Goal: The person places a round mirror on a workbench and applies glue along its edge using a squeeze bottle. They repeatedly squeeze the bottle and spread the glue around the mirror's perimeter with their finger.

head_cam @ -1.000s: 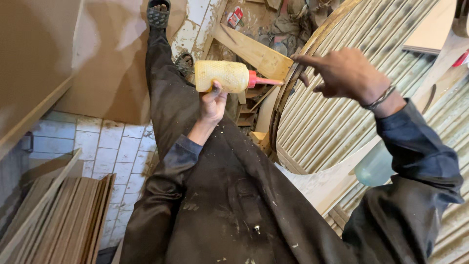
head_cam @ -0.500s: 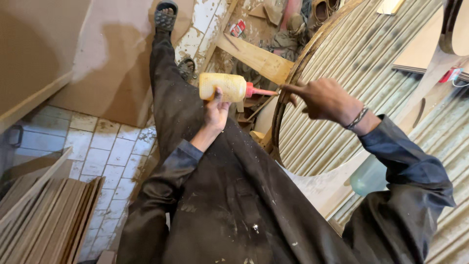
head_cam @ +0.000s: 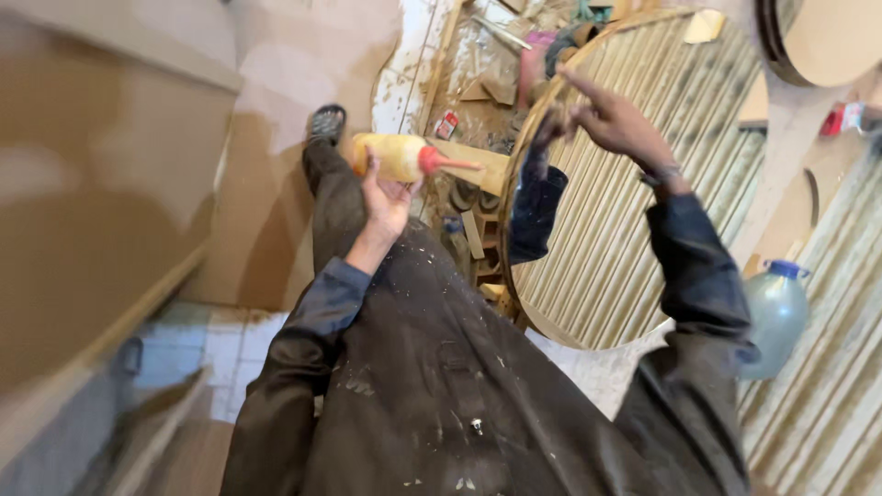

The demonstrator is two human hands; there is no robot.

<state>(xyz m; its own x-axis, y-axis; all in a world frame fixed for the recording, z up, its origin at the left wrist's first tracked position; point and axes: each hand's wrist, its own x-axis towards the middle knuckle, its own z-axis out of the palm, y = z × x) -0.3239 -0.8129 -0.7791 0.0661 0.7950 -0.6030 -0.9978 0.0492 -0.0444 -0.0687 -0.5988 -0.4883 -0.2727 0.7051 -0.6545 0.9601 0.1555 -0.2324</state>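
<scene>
Left hand is wrapped around the glue bottle; right hand is spread over the round slatted panel. I'd aim the red nozzle at the rim, squeezing gently.

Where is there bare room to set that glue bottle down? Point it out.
Bare tiled floor shows left of the left sleeve, beside the leaning brown boards. The left hand holds the glue bottle; the right hand hovers over the round slatted panel. Between them, wood offcuts crowd the floor.

Yellow glue bottle with red nozzle, horizontal, beside round slatted wooden panel.
</scene>
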